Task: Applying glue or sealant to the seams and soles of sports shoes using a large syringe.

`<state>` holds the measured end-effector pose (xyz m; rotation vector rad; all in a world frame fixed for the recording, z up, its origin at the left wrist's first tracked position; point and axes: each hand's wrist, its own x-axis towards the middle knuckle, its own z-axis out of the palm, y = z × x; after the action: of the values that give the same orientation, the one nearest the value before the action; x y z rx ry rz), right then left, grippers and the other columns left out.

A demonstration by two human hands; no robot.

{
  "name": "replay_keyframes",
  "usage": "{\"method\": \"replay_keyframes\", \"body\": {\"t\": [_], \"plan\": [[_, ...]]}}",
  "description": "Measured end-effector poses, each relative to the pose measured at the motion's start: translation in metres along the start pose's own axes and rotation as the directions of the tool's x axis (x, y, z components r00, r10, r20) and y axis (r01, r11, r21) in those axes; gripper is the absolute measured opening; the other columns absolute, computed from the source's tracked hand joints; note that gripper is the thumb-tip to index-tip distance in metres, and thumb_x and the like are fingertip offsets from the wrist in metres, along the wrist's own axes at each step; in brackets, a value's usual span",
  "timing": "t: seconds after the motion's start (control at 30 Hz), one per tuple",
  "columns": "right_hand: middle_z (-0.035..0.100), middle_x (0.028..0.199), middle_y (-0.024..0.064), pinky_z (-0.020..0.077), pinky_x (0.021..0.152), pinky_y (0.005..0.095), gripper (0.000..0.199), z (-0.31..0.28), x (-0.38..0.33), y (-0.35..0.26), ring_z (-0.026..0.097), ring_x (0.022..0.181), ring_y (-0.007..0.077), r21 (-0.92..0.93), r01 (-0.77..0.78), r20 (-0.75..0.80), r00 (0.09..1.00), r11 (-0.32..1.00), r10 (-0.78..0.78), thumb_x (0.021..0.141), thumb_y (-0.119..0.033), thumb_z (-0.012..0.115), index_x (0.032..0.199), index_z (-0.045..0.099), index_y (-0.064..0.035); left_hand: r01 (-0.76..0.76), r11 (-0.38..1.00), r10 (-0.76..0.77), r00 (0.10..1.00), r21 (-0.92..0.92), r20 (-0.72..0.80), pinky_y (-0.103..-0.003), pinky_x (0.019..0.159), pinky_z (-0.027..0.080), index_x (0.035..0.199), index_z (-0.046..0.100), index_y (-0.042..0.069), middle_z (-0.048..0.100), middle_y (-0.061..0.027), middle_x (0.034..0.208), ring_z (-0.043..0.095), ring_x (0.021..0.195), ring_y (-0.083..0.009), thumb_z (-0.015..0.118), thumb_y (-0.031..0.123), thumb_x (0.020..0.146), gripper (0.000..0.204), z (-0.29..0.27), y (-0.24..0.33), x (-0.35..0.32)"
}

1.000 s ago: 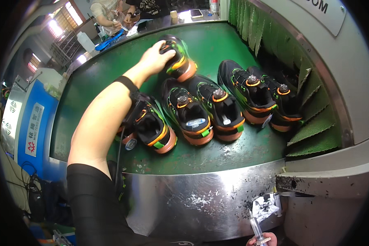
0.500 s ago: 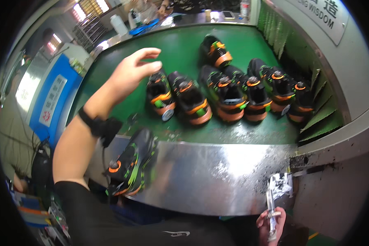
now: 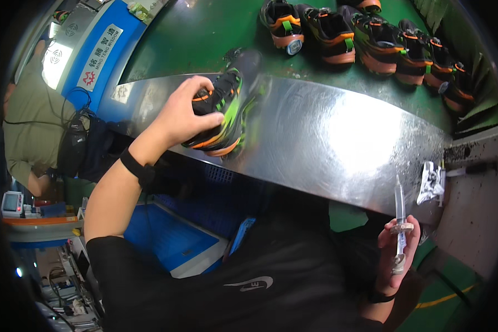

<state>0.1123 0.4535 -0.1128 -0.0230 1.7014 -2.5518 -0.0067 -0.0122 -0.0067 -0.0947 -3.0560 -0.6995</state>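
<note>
A black sneaker [image 3: 229,105] with green and orange trim stands on the metal ledge [image 3: 304,127], its toe pointing away. My left hand [image 3: 185,113] is closed around its collar and upper, thumb on the near side, fingers near the orange dial. Part of the shoe is hidden behind that hand. At the lower right my right hand [image 3: 395,243] grips a clear syringe [image 3: 400,207], tip pointing up and away over the ledge's front edge. Its metal finger grip lies against my fingers.
Several similar sneakers [image 3: 376,41] stand on the green belt [image 3: 205,33] beyond the ledge. A crumpled white packet [image 3: 430,182] lies at the ledge's right end by the grey wall. At left are a blue machine panel [image 3: 102,52] and another person [image 3: 33,127].
My left hand has come down from above the belt onto the sneaker on the ledge. The view has turned downward and left. My right hand still holds the syringe.
</note>
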Motion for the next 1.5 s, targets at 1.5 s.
{"method": "replay_keyframes", "body": {"t": [1.5], "plan": [[0.059,0.102,0.0186,0.0430,0.075,0.0365,0.088,0.070,0.017,-0.006,0.061,0.082,0.0262,0.004,0.117,0.456,0.883,0.993,-0.106,0.067,-0.061,0.077,0.128,0.044,-0.0077,0.059,0.430,-0.144,0.990,-0.901,-0.004,-0.031,0.092,0.041,0.106,0.032,0.011,0.044,-0.0066,0.109,0.048,0.107,-0.0162,0.063,0.053,0.085,0.057,0.112,0.062,-0.059]]}}
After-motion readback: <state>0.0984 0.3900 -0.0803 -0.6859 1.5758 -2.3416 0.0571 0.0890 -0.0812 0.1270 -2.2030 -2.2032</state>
